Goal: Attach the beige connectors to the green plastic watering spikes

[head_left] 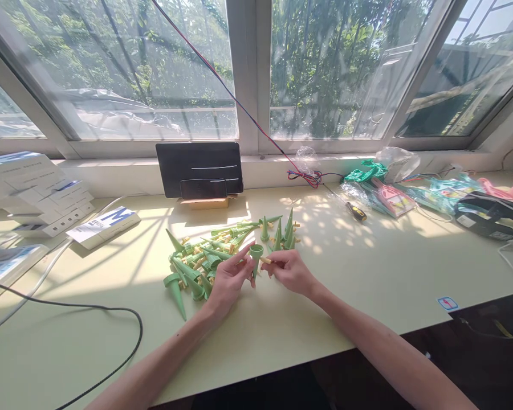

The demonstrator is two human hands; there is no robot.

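Note:
My left hand (234, 274) is closed around a green watering spike (256, 250), held with its wide round opening up and its point down. Between the fingertips of my right hand (291, 271) is a small yellow valve peg (265, 260), reaching to the side of the spike; whether it sits in the spike I cannot tell. Left of my hands lies a loose pile of green spikes (192, 267) mixed with yellow pegs. Just beyond my right hand, several spikes (277, 234) stand on their wide ends, points up, with yellow pegs at their sides.
A black tablet (199, 168) leans before the window, a phone (203, 188) in front. White boxes (38, 191) are stacked at left, near a black cable (123, 310). A screwdriver (356, 212), bagged items (389, 196) and a black device (489, 215) lie at right on the pale table (367, 273).

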